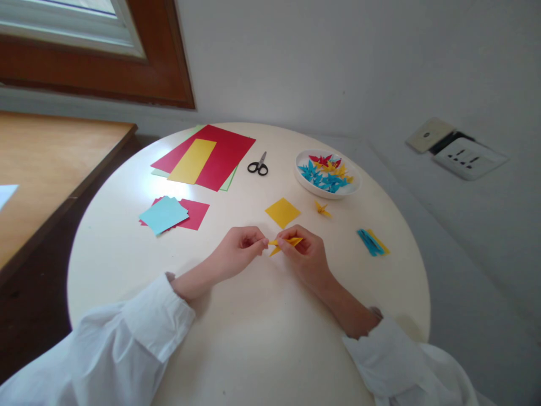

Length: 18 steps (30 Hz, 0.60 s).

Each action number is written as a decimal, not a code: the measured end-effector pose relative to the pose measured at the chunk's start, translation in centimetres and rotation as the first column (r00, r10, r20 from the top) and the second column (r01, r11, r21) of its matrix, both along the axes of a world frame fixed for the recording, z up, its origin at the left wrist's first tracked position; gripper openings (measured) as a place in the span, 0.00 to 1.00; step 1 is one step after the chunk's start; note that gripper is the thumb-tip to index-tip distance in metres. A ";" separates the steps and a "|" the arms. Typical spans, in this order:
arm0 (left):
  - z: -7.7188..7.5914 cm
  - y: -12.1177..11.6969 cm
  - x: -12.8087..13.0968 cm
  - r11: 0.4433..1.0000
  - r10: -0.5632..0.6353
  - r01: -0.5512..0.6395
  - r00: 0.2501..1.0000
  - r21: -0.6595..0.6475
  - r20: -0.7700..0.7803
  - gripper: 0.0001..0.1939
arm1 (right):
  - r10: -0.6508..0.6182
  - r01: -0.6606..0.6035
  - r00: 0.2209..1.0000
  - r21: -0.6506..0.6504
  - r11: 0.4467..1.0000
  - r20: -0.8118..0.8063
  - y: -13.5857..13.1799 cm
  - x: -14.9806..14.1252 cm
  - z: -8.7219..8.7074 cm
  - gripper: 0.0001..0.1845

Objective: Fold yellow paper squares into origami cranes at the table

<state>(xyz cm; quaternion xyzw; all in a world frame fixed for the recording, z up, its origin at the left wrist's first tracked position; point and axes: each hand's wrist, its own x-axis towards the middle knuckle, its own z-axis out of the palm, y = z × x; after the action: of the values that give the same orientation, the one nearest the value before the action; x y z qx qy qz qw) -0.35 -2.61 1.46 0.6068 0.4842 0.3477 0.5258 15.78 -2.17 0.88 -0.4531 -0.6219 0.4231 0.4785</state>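
Just above the middle of the white round table [270,338], a folded yellow origami paper crane [291,241] is held between both hands. My left hand [240,246] pinches a thin point at its left end. My right hand [305,252] grips its body between thumb and fingers, which hide part of the folds. Beyond the hands lies a flat yellow paper square [283,212]. To its right sits a small finished yellow crane [322,209].
A white dish [327,194] holds several red, yellow and blue cranes. Black-handled scissors [258,165] lie left of it. Blue and red squares [164,214] and larger coloured sheets [230,149] are at left. Narrow blue and yellow folded papers [371,243] lie at right.
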 end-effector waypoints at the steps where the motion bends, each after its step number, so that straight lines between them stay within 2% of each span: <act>1: 0.0 0.0 0.0 1.000 -0.001 0.001 1.000 0.003 0.005 0.09 | 0.000 0.000 1.000 -0.001 1.000 -0.001 0.0 0.0 0.0 0.06; 18: -0.2 0.2 -0.1 0.999 0.035 -0.035 0.999 -0.026 -0.007 0.11 | -0.032 0.032 0.999 -0.047 0.998 -0.009 0.2 0.1 0.0 0.06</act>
<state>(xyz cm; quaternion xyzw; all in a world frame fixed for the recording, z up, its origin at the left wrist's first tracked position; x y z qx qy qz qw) -0.50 -2.39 1.30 0.5924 0.5009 0.3486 0.5259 15.93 -2.00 0.86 -0.4719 -0.6022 0.4320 0.4776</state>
